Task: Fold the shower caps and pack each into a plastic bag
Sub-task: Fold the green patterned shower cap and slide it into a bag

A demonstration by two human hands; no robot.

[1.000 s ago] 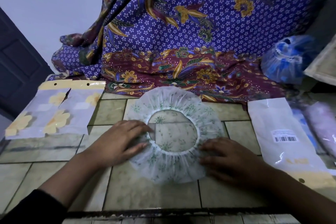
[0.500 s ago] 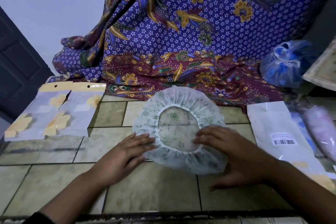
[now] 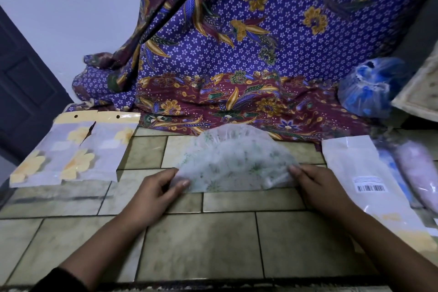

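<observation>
Shower cap (image 3: pixel 237 166) just went from open ring to half-moon, my left hand (image 3: pixel 154 194) and right hand (image 3: pixel 317 187) pinching its corners: first fold done.

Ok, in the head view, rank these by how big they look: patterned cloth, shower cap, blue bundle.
1. patterned cloth, largest.
2. shower cap, folded, next.
3. blue bundle, smallest, though farther back, so unsure.

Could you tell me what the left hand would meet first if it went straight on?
The left hand points rightward into the folded shower cap it pinches, so that cap comes first; beyond, probably the right hand.
</observation>
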